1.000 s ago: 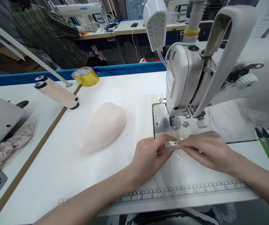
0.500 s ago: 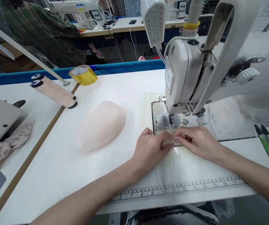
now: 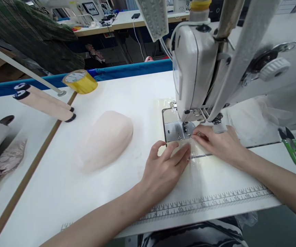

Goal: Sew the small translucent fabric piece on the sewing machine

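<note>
My left hand (image 3: 164,168) rests with its fingers bent and apart at the front edge of the metal needle plate (image 3: 173,130) of a white sewing machine (image 3: 189,68). Beneath its fingertips, clear shiny tape (image 3: 195,161) lies on the bed. Just right of the needle area, my right hand (image 3: 213,140) is closed, thumb and forefinger pinched together. Whatever sits in that pinch is too small to make out. Left of the hands lies a pale pink moulded cup (image 3: 106,140), untouched.
Yellow tape (image 3: 79,81) and two pale pink rolls (image 3: 45,103) lie at the back left. Green thread snips (image 3: 293,147) are at the far right, near sheer white fabric (image 3: 248,120). Lace (image 3: 5,164) lies far left. A person in a plaid sleeve (image 3: 32,34) is beyond the table.
My hands have come apart: the right moved up beside the needle, and the left opened its fingers in front of the plate. The view has shifted slightly.
</note>
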